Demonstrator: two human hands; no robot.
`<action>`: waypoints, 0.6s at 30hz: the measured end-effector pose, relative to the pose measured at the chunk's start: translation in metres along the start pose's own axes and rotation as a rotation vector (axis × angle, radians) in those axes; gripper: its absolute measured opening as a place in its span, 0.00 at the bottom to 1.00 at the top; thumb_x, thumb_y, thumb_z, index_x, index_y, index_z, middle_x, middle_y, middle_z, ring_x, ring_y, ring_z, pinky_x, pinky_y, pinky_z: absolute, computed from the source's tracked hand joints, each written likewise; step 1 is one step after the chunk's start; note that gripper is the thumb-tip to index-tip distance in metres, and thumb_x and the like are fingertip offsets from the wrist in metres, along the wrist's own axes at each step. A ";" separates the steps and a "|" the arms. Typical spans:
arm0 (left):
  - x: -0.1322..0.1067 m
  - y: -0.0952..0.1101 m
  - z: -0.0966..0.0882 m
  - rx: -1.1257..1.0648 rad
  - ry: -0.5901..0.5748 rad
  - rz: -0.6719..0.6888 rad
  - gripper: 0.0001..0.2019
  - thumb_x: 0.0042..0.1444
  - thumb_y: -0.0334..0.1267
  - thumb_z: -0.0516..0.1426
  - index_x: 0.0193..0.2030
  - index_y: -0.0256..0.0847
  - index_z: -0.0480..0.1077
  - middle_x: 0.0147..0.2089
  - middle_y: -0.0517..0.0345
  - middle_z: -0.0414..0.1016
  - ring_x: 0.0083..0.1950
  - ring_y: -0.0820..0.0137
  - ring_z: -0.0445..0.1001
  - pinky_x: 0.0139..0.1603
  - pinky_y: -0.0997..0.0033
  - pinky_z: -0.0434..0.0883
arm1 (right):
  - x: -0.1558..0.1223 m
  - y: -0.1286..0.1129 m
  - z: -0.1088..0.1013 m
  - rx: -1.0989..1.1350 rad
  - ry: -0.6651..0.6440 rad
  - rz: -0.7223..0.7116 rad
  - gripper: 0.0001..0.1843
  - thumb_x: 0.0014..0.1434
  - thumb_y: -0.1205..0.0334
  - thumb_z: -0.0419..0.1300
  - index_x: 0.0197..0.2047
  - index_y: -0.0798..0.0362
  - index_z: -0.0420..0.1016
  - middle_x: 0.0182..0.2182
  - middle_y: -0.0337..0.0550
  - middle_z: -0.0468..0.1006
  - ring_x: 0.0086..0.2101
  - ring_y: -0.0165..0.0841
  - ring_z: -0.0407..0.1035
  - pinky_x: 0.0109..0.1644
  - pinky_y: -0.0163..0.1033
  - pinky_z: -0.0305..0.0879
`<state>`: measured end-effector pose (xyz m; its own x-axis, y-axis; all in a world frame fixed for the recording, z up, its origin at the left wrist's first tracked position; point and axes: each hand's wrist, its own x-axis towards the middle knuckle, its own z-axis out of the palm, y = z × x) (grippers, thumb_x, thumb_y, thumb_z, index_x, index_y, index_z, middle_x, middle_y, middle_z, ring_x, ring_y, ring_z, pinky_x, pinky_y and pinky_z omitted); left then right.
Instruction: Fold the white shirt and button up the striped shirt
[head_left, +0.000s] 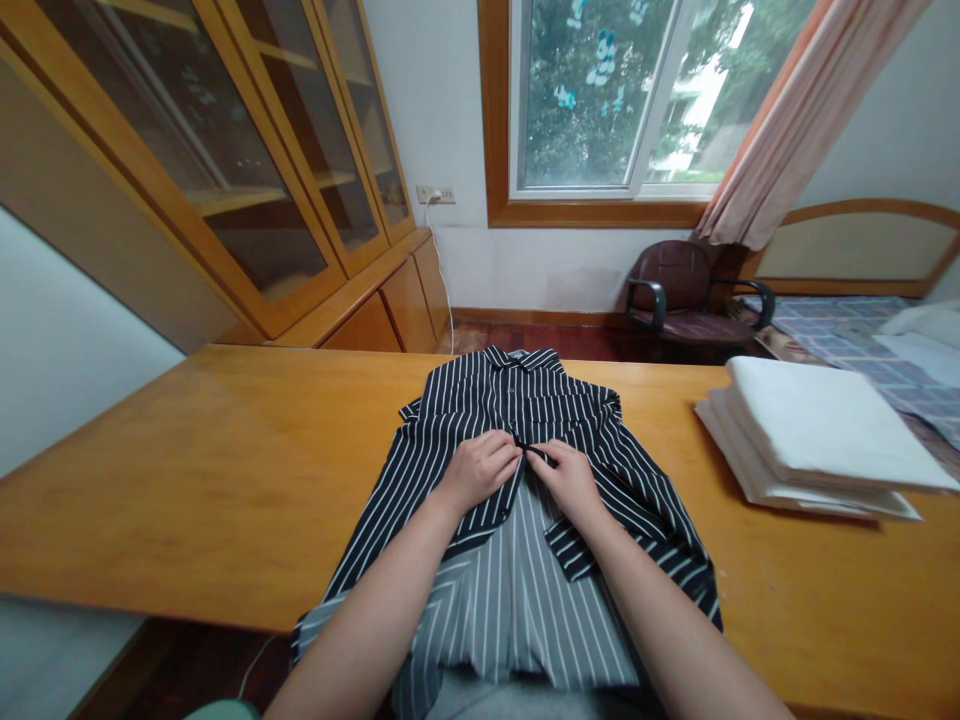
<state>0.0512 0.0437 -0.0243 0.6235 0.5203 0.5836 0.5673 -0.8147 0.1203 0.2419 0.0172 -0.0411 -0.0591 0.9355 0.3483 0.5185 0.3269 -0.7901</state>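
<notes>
A black shirt with white stripes (525,400) lies face up on the wooden table (225,470), collar pointing away from me, its lower front open so the grey inside shows. My left hand (480,468) pinches the left front edge at mid-chest. My right hand (571,478) pinches the right front edge right beside it. Both hands meet at the shirt's button line, fingers curled on the cloth.
A stack of folded white cloths (810,435) lies on the table to the right. Behind the table are a dark armchair (686,295), a bed with a checked cover (862,340) and a wooden glass-door cabinet (285,190) on the left.
</notes>
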 end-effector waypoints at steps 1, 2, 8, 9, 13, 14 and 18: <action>0.000 0.000 0.000 0.011 -0.002 0.010 0.08 0.66 0.34 0.52 0.38 0.39 0.72 0.39 0.54 0.74 0.41 0.69 0.74 0.42 0.69 0.72 | 0.000 0.000 0.000 0.000 -0.001 -0.002 0.08 0.62 0.63 0.60 0.40 0.51 0.82 0.34 0.43 0.81 0.38 0.36 0.76 0.45 0.39 0.68; 0.001 0.001 -0.001 0.023 -0.006 0.019 0.08 0.66 0.34 0.52 0.37 0.39 0.72 0.39 0.54 0.74 0.40 0.69 0.74 0.41 0.69 0.72 | 0.000 0.000 0.000 -0.001 -0.003 -0.003 0.08 0.62 0.63 0.60 0.40 0.51 0.82 0.34 0.43 0.82 0.37 0.37 0.76 0.45 0.39 0.68; 0.002 0.002 -0.002 0.066 -0.038 0.044 0.10 0.67 0.34 0.51 0.36 0.39 0.71 0.38 0.54 0.74 0.39 0.69 0.72 0.39 0.69 0.71 | 0.000 -0.002 -0.001 -0.005 -0.012 -0.005 0.09 0.61 0.64 0.60 0.40 0.51 0.83 0.34 0.43 0.82 0.37 0.37 0.76 0.45 0.40 0.69; 0.002 0.002 -0.002 0.062 -0.038 0.043 0.10 0.67 0.34 0.50 0.36 0.39 0.71 0.38 0.54 0.74 0.39 0.69 0.72 0.39 0.69 0.71 | 0.000 -0.002 -0.001 -0.005 -0.010 -0.006 0.09 0.61 0.64 0.60 0.40 0.51 0.83 0.34 0.43 0.82 0.37 0.37 0.76 0.45 0.40 0.69; 0.002 0.002 -0.003 0.051 -0.045 0.042 0.10 0.67 0.34 0.51 0.36 0.38 0.71 0.38 0.54 0.74 0.40 0.69 0.72 0.39 0.69 0.71 | 0.000 -0.001 0.000 -0.004 -0.006 -0.014 0.09 0.61 0.64 0.60 0.40 0.50 0.83 0.34 0.42 0.82 0.37 0.37 0.76 0.45 0.40 0.69; 0.002 0.002 -0.003 0.047 -0.046 0.042 0.10 0.67 0.34 0.51 0.37 0.38 0.71 0.39 0.54 0.74 0.40 0.69 0.72 0.40 0.69 0.71 | 0.000 0.000 0.000 -0.006 -0.008 -0.016 0.09 0.61 0.64 0.60 0.40 0.50 0.83 0.34 0.42 0.82 0.37 0.37 0.76 0.45 0.40 0.69; 0.001 0.000 -0.002 0.029 -0.055 0.040 0.09 0.67 0.35 0.52 0.39 0.39 0.72 0.40 0.54 0.75 0.41 0.68 0.73 0.40 0.68 0.71 | 0.000 0.001 0.001 -0.027 -0.018 -0.024 0.09 0.61 0.64 0.60 0.40 0.50 0.83 0.34 0.43 0.82 0.37 0.37 0.76 0.45 0.40 0.69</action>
<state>0.0507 0.0438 -0.0222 0.6744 0.5011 0.5423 0.5557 -0.8281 0.0741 0.2419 0.0179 -0.0424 -0.0872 0.9298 0.3576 0.5397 0.3458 -0.7675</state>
